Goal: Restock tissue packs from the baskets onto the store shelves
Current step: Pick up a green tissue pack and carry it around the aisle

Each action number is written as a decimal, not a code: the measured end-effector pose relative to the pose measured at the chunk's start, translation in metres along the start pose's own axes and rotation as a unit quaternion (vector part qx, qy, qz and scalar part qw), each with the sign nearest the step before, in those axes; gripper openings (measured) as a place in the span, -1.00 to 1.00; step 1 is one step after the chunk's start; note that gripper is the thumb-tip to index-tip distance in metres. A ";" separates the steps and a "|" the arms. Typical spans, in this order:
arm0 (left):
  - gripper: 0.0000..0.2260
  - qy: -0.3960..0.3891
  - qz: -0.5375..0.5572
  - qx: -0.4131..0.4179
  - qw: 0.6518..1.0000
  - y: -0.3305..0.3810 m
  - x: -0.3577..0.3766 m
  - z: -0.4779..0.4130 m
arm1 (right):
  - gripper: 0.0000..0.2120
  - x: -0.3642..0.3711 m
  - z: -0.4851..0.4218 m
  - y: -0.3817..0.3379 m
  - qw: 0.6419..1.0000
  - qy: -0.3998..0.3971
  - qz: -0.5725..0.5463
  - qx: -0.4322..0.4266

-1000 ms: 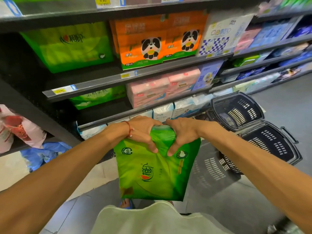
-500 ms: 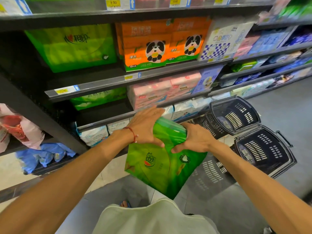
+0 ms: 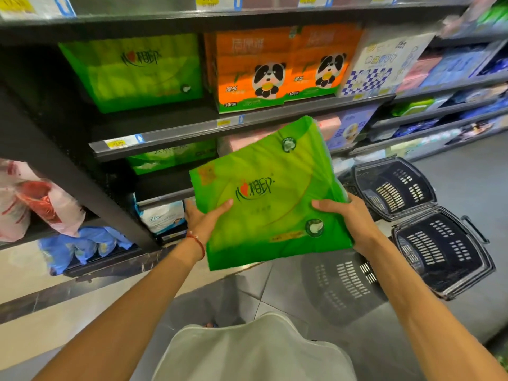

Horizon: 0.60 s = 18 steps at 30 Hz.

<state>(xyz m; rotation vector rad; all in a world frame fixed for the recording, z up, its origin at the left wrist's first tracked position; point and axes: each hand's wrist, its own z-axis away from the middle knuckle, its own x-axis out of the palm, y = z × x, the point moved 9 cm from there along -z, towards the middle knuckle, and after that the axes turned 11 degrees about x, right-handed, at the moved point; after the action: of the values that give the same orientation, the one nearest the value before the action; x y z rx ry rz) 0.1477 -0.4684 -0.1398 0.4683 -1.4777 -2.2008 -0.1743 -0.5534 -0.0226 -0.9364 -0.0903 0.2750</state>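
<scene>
A large green tissue pack (image 3: pixel 264 193) is held flat, face towards me, in front of the shelves. My left hand (image 3: pixel 204 218) grips its lower left edge, thumb on the front. At the lower right edge my right hand (image 3: pixel 354 215) holds it the same way. The pack hangs at the height of the second shelf rail (image 3: pixel 176 133), to the right of a matching green pack (image 3: pixel 137 72) that stands on the shelf above. Dark plastic baskets (image 3: pixel 439 254) lie on the floor at the right, and they look bare inside.
Orange panda tissue packs (image 3: pixel 275 70) stand beside the green one on the shelf. Pink packs (image 3: pixel 242 141) and another green pack (image 3: pixel 170 158) fill the lower shelf behind my load. A black upright post (image 3: pixel 82 177) slants at the left. Grey floor lies below.
The pack has been lifted from waist height and turned face up. Both hands have shifted from its top to its lower side edges.
</scene>
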 end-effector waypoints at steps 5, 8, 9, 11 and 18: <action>0.00 -0.079 0.076 -0.023 0.994 0.008 -0.022 -0.019 | -0.48 0.010 -0.017 0.014 0.997 -0.035 -0.066 0.009; -0.07 -0.099 0.094 -0.036 0.990 0.010 -0.033 -0.018 | -0.37 0.015 -0.023 0.022 0.994 -0.063 -0.083 0.015; -0.06 -0.107 0.104 -0.036 0.988 0.012 -0.034 -0.017 | -0.32 0.016 -0.024 0.025 0.994 -0.071 -0.085 0.016; -0.07 -0.117 0.115 -0.030 0.986 0.016 -0.036 -0.014 | -0.27 0.019 -0.027 0.030 0.992 -0.088 -0.086 0.018; -0.05 -0.055 0.111 0.022 0.992 0.031 -0.058 0.001 | 0.15 0.027 -0.042 0.045 0.992 -0.117 -0.028 0.049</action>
<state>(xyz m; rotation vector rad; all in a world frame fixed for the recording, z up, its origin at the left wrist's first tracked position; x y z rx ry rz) 0.2015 -0.4464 -0.1086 0.1870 -1.5568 -2.0498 -0.1492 -0.5540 -0.0847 -0.8009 -0.3151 0.3339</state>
